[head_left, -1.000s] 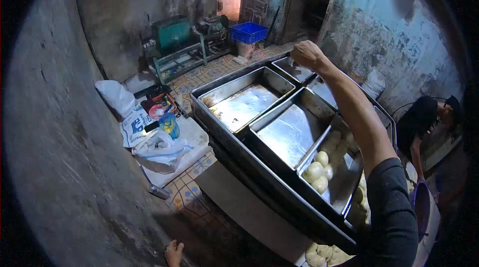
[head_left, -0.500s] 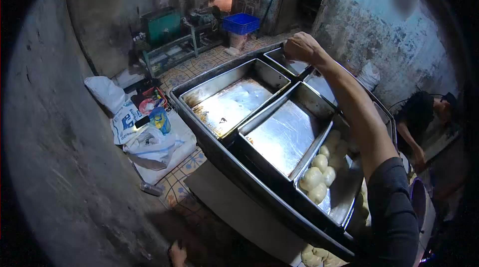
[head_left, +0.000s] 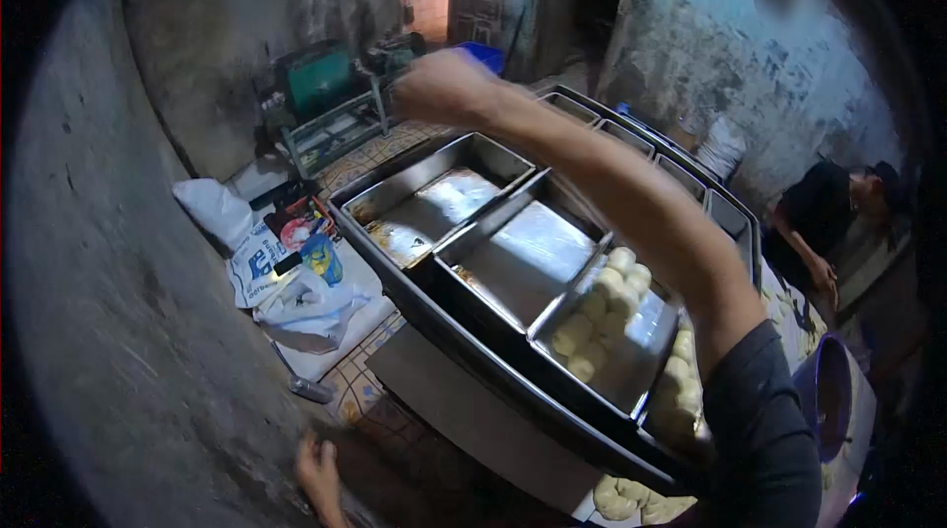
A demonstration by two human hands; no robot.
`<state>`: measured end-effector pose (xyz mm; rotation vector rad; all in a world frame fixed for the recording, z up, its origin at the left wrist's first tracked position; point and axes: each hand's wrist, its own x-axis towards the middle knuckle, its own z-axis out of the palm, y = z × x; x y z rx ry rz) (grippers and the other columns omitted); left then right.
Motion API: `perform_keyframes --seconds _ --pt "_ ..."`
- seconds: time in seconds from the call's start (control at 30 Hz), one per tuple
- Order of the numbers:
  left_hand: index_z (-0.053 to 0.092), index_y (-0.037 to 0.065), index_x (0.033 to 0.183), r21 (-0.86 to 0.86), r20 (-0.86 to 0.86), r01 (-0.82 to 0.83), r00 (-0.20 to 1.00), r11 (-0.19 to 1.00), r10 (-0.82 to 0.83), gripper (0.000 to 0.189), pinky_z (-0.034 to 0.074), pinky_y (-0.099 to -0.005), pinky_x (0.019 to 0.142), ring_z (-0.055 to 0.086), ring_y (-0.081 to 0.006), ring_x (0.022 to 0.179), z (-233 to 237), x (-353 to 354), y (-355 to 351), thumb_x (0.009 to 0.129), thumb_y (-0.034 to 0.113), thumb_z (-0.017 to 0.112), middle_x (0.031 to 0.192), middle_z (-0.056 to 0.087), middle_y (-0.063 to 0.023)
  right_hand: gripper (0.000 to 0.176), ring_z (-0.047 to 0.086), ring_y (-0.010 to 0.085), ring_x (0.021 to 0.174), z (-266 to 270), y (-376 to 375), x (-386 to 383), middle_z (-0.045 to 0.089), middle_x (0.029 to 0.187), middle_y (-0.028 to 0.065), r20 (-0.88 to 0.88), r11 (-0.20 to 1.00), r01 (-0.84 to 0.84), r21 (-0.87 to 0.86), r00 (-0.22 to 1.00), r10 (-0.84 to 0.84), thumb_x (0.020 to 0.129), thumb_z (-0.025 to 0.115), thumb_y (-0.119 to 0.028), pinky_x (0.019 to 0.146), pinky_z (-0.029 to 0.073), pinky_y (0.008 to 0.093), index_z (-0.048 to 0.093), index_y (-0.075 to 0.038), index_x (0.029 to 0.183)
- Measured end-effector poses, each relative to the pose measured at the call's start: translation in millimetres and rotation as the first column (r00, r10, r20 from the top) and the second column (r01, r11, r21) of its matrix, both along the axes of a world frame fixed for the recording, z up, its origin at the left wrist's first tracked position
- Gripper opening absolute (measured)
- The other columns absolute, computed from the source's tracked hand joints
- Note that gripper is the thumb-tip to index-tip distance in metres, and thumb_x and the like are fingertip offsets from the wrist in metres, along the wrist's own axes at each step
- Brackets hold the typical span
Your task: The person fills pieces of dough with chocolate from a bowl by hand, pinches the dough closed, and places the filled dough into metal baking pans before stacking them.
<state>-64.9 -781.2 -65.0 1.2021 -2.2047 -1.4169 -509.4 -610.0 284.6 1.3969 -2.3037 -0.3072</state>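
Observation:
My right arm reaches up and across from the lower right. My right hand [head_left: 441, 89] is raised above the large dark-rimmed tub, blurred, with its fingers curled closed; whatever is in it is hidden. Beneath the arm stand rectangular metal pans: a stained pan [head_left: 449, 203] at the left, a bare pan [head_left: 538, 242] beside it, and a pan [head_left: 631, 360] holding several pale dough balls [head_left: 592, 316]. More dough balls [head_left: 679, 385] sit in a pan partly behind my forearm. Low by the left wall, my left hand [head_left: 318, 474] is open, fingers apart, holding nothing visible.
Plastic bags [head_left: 311, 306] lie on a white slab at the left. A green machine [head_left: 321, 79] and a blue crate [head_left: 483, 57] stand behind. At the right are another person [head_left: 824, 217] and a purple bucket [head_left: 824, 395]. More dough [head_left: 631, 500] lies below the tub.
My right hand has swung left, from over the far pans toward the tub's left side. My left hand has come further into view, moving left and up. The view has shifted slightly.

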Motion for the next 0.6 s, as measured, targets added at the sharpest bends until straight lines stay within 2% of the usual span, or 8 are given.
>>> perform_keyframes --seconds 0.1,0.23,0.27,0.33,0.4,0.43,0.5,0.6 --pt "0.039 -0.001 0.144 -0.593 -0.319 -0.22 0.947 0.775 0.024 0.058 0.036 -0.0445 0.11 0.04 -0.0335 0.137 89.4 -43.7 3.7 0.096 0.022 0.062 0.149 0.039 -0.0218 0.019 0.07 0.0355 0.076 -40.6 -78.4 74.8 0.07 0.079 0.0176 0.138 0.939 -0.295 -0.177 0.937 0.321 0.081 0.061 -0.022 0.066 0.056 0.0458 0.073 -0.007 0.08" --pt "0.03 -0.001 0.149 -0.711 -0.689 -0.519 0.648 0.475 -0.324 0.073 0.026 -0.049 0.116 0.024 -0.0373 0.146 157.1 -78.8 35.3 0.096 0.038 0.06 0.155 0.028 -0.0258 0.024 0.07 0.0328 0.092 -89.8 -146.9 207.4 0.072 0.096 0.0196 0.523 0.828 -0.537 -0.161 0.665 0.533 0.08 0.061 -0.018 0.078 0.056 0.0432 0.074 -0.002 0.092" --pt "0.029 0.0 0.15 -0.573 -0.633 -0.371 0.767 0.73 -0.107 0.073 0.022 -0.049 0.117 0.018 -0.0366 0.148 121.2 -85.6 27.0 0.096 0.041 0.058 0.155 0.027 -0.0258 0.023 0.07 0.0321 0.093 -103.7 -152.4 233.9 0.072 0.096 0.0188 0.548 0.826 -0.505 -0.25 0.63 0.551 0.079 0.062 -0.019 0.079 0.055 0.0426 0.075 -0.004 0.091" --pt "0.035 -0.001 0.147 -0.58 -0.11 0.003 0.99 0.815 -0.083 0.069 0.023 -0.0485 0.117 0.018 -0.0366 0.148 97.6 -80.5 -18.4 0.095 0.037 0.059 0.156 0.025 -0.0261 0.021 0.07 0.0304 0.094 -120.0 -167.0 262.9 0.072 0.097 0.0161 0.507 0.821 -0.502 -0.273 0.65 0.566 0.078 0.064 -0.02 0.08 0.055 0.0417 0.076 -0.007 0.089" --pt "0.041 -0.001 0.145 -0.4 0.461 0.331 0.879 0.855 -0.125 0.064 0.024 -0.0479 0.116 0.018 -0.0365 0.147 75.3 -72.2 -53.7 0.094 0.033 0.061 0.156 0.024 -0.0265 0.019 0.07 0.0285 0.093 -89.7 -152.5 268.2 0.073 0.096 0.0123 0.435 0.854 -0.482 -0.198 0.738 0.517 0.077 0.066 -0.019 0.078 0.056 0.0411 0.077 -0.009 0.089" --pt "0.053 -0.001 0.136 -0.574 0.278 0.172 0.961 0.801 -0.008 0.052 0.028 -0.0472 0.114 0.025 -0.0351 0.146 27.5 -47.7 -54.4 0.092 0.025 0.064 0.156 0.027 -0.0251 0.018 0.07 0.0275 0.093 -61.5 -129.1 268.8 0.074 0.096 0.0104 0.424 0.88 -0.439 -0.182 0.772 0.473 0.077 0.067 -0.018 0.077 0.056 0.0408 0.077 -0.01 0.09" --pt "0.058 -0.002 0.127 -0.356 -0.041 -0.016 0.999 0.934 0.002 0.045 0.035 -0.0456 0.108 0.037 -0.0338 0.135 -25.9 -21.6 -44.5 0.091 0.024 0.066 0.146 0.039 -0.0237 0.015 0.071 0.0251 0.092 -37.5 -82.0 268.9 0.074 0.096 0.0068 0.184 0.851 -0.484 -0.206 0.835 0.519 0.077 0.067 -0.014 0.072 0.056 0.0398 0.077 -0.012 0.088" --pt "0.059 -0.002 0.124 -0.254 -0.086 -0.031 0.996 0.967 0.009 0.043 0.037 -0.0446 0.104 0.04 -0.0322 0.129 -41.1 13.5 14.8 0.09 0.024 0.067 0.141 0.042 -0.0223 0.018 0.069 0.0271 0.095 -15.6 -15.6 259.7 0.072 0.102 0.0103 0.107 0.88 -0.444 -0.166 0.879 0.464 0.083 0.066 -0.018 0.074 0.055 0.0423 0.076 -0.012 0.097"
